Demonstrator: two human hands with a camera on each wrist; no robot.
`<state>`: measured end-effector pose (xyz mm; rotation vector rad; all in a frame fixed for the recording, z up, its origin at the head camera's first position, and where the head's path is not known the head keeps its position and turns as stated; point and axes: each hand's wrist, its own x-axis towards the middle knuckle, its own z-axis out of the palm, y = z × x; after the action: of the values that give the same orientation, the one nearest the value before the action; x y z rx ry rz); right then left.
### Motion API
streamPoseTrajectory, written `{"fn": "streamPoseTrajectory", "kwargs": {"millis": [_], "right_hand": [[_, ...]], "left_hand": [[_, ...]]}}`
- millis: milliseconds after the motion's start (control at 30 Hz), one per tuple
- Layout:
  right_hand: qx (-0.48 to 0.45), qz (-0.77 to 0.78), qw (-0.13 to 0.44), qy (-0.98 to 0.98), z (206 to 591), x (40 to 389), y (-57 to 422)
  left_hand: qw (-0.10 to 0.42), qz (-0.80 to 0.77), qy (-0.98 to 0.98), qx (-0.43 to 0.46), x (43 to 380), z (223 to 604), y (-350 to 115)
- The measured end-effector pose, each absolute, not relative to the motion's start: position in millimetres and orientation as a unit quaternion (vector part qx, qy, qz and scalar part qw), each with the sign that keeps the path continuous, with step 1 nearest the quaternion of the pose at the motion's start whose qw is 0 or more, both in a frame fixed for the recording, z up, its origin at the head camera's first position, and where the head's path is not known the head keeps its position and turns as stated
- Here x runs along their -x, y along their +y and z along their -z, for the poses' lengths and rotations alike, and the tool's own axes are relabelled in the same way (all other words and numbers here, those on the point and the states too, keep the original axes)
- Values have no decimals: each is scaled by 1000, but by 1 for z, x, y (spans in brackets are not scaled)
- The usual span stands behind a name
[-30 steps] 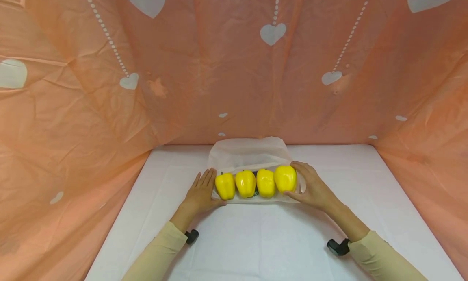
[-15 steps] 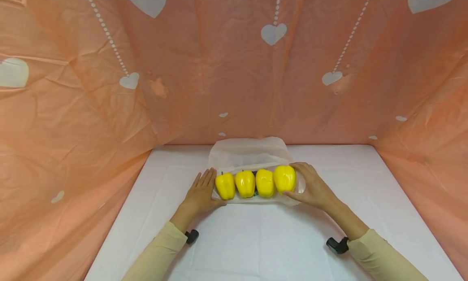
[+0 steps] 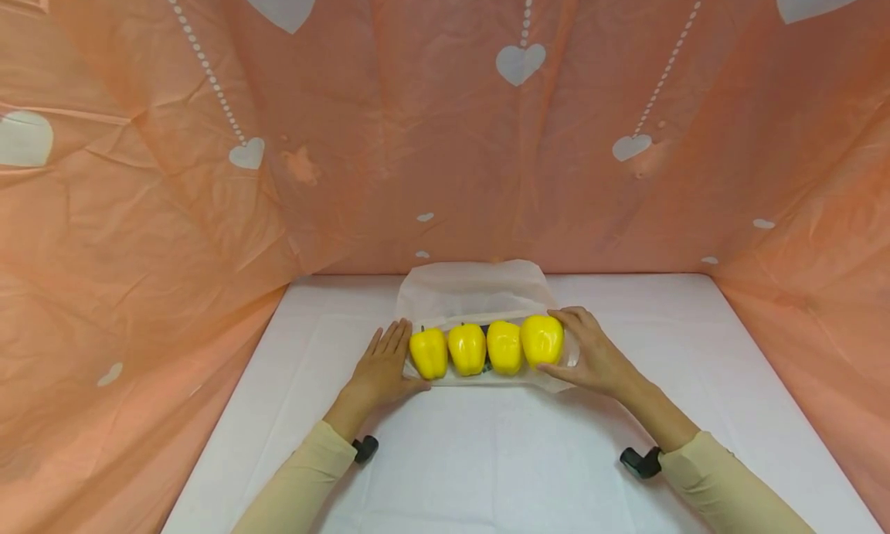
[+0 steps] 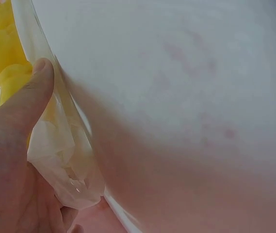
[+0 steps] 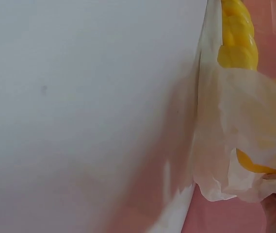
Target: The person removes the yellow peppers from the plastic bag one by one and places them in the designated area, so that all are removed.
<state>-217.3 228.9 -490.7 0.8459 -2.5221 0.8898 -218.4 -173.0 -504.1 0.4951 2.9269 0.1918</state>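
Several yellow bell peppers lie in a row on a thin translucent plastic bag (image 3: 480, 287) in the head view. My left hand (image 3: 378, 368) rests beside the leftmost bell pepper (image 3: 428, 354), fingers straight and thumb spread along the front. In the left wrist view its thumb lies over the edge of the bag (image 4: 62, 150), next to the peppers. At the other end, my right hand (image 3: 598, 356) holds the rightmost bell pepper (image 3: 542, 341) between thumb at the front and fingers at the back. The right wrist view shows crumpled bag (image 5: 244, 111) partly covering the pepper there.
A white cloth covers the table (image 3: 445, 457). Behind and at the sides hangs an orange curtain (image 3: 445, 132) with pale hearts. A black wrist camera (image 3: 365, 449) sits on the left wrist, and another black wrist camera (image 3: 640, 463) on the right.
My right hand has shifted very slightly left at the rightmost bell pepper, and the bag's front right corner sticks out a little more. The left hand keeps its place.
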Motion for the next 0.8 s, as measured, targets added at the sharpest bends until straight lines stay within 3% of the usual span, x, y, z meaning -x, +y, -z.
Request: {"fn": "streamPoseTrajectory", "kwargs": {"millis": [800], "right_hand": [[-315,-366,186,-856,476,223,249]], "left_hand": [[86,-75,980,-162,217,500,-171]]}}
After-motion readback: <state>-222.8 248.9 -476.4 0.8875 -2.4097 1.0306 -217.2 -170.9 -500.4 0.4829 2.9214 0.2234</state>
